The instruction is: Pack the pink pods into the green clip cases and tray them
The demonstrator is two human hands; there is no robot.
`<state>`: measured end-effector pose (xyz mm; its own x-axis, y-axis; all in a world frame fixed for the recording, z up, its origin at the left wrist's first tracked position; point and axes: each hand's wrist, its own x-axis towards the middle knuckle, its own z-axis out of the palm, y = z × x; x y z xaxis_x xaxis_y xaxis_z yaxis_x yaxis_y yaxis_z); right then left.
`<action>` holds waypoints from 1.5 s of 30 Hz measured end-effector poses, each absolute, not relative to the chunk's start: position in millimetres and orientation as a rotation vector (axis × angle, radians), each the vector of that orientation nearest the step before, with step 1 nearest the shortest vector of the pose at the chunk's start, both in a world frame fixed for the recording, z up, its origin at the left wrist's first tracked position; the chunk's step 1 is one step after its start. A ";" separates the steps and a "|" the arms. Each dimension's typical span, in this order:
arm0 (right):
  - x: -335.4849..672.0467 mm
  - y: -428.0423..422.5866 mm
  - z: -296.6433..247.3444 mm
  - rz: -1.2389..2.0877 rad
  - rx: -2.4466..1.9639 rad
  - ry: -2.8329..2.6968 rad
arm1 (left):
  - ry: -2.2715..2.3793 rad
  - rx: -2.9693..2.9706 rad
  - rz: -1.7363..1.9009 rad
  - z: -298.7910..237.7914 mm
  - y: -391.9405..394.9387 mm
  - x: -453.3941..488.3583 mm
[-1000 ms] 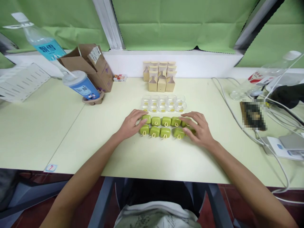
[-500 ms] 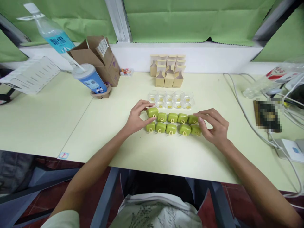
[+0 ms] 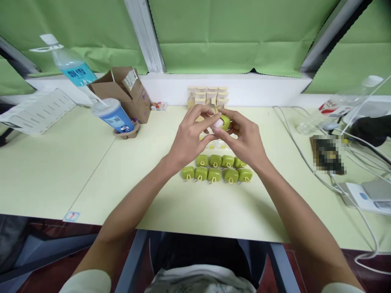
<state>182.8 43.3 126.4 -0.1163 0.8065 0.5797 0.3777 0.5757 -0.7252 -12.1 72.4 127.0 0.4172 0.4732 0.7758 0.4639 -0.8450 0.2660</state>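
Note:
Both my hands are raised above the table and pinch one small green case [image 3: 225,121] between their fingertips. My left hand [image 3: 189,138] grips it from the left, my right hand [image 3: 244,138] from the right. Below them, several more green cases [image 3: 215,167] with yellow loops lie in two rows on the pale table [image 3: 122,162]. Clear plastic cups [image 3: 215,143] with yellow bits lie behind those rows, mostly hidden by my hands. Small tan boxes [image 3: 207,94] stand in a cluster by the white ledge.
A blue cup with a straw [image 3: 113,116], an open cardboard box [image 3: 122,87] and a water bottle [image 3: 71,67] are at the back left. White cables [image 3: 305,142], a clear bottle [image 3: 339,106] and devices crowd the right side.
My left hand lifted the far-left green case from the back row. Both hands rose off the rows and now hold that case together above the table.

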 end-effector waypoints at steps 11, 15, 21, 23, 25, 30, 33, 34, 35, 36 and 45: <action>178.7 36.7 113.4 0.144 -1.115 -1.882 | 0.886 2.645 1.377 116.0 75.4 -14.4; 182.5 42.3 111.0 0.166 -1.126 -1.885 | 0.882 2.625 1.321 110.8 77.3 -11.5; 185.6 45.6 112.2 0.294 -1.124 -1.883 | 0.896 2.592 1.318 105.7 77.2 -7.8; 186.0 44.6 114.1 0.347 -1.119 -1.861 | 0.891 2.559 1.337 106.8 76.3 -8.1; 185.6 43.1 115.5 0.433 -1.106 -1.819 | 0.870 2.534 1.352 108.8 75.7 -9.1; 184.2 45.5 109.4 0.601 -1.086 -1.725 | 0.809 2.511 1.357 111.9 75.7 -10.3; 187.1 52.6 103.1 0.673 -1.060 -1.651 | 0.812 2.452 1.372 113.1 77.3 -11.0; 188.5 54.9 102.4 0.724 -1.037 -1.626 | 0.817 2.425 1.379 113.7 78.0 -11.5; 189.8 56.7 102.5 0.792 -1.008 -1.607 | 0.822 2.399 1.385 114.1 78.7 -12.0; 190.8 58.0 103.4 0.872 -0.976 -1.596 | 0.825 2.374 1.387 114.3 79.6 -12.5; 195.9 57.0 107.6 0.943 -0.972 -1.537 | 0.788 2.052 1.385 118.0 97.4 -22.3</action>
<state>195.9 57.0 107.6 -0.1308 0.9287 0.3470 0.1108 0.3615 -0.9257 -22.3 97.4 118.0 0.3016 0.7203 0.6246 0.1687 -0.6851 0.7086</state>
